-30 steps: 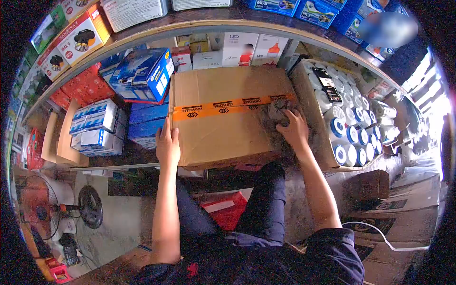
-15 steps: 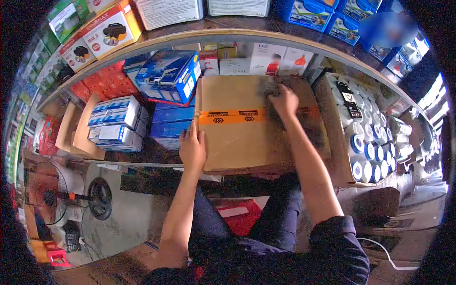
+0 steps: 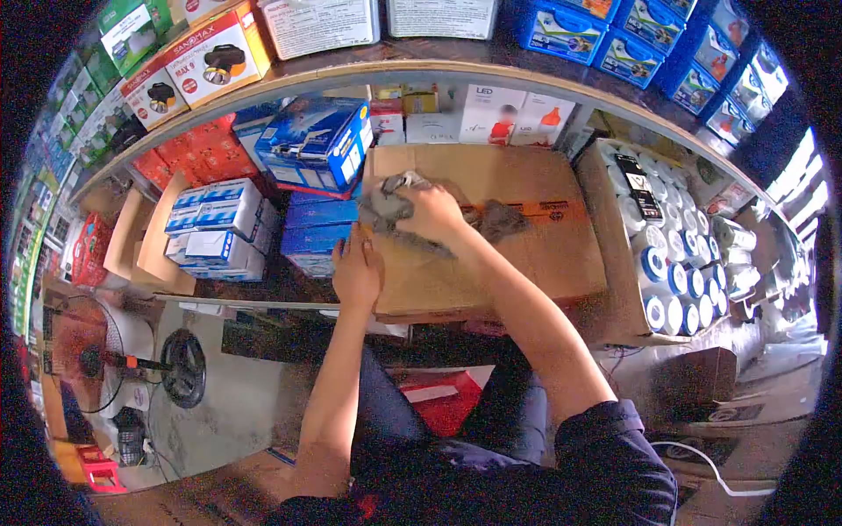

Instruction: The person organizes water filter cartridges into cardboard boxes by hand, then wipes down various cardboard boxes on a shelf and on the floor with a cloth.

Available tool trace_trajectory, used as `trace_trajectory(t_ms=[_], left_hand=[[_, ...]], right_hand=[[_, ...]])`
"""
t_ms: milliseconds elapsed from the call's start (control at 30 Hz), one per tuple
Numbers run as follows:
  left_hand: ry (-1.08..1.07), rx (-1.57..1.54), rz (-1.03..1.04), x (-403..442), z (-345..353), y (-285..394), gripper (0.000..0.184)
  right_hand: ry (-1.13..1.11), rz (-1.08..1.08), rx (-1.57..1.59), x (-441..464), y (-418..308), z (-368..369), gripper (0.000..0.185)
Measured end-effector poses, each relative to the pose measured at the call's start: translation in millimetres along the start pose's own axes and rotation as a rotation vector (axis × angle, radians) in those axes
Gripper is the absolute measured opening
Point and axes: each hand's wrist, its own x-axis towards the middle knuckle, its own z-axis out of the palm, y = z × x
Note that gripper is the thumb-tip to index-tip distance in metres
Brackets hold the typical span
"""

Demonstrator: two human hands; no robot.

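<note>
A closed brown cardboard box (image 3: 526,272), with orange printed tape across its top, sits on the shelf in front of me. My right hand (image 3: 431,213) is closed on a crumpled dark grey rag (image 3: 386,202) and presses it on the top of the box near the left edge. Part of the rag trails to the right across the tape and covers some of the print. My left hand (image 3: 358,270) rests against the left front edge of the box with its fingers stretched out. Its palm side is partly hidden.
Blue boxes (image 3: 320,223) stand close to the left of the cardboard box, beside white-and-blue cartons (image 3: 210,228). An open carton (image 3: 627,289) of white rolls is on the right. Packaged goods line the upper shelf (image 3: 421,66). A fan (image 3: 92,359) stands lower left.
My right hand has swept the rag from the far right part of the box top over to its left side. My left hand has stayed at the left edge.
</note>
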Motion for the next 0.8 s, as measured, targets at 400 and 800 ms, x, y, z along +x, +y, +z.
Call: trace_trajectory(t_ms=[400,800], left_hand=[[0.022,-0.035,-0.008,-3.8,8.4,-16.1,0.041],[-0.015,-0.071,-0.074,-0.1,6.3,-10.5,0.039]], right_hand=[[-0.057,-0.081,-0.042,-123.8,-24.2,-35.2,0.053],[0.162,0.671,-0.257,-192.7,87.4,-109.4,0.059]])
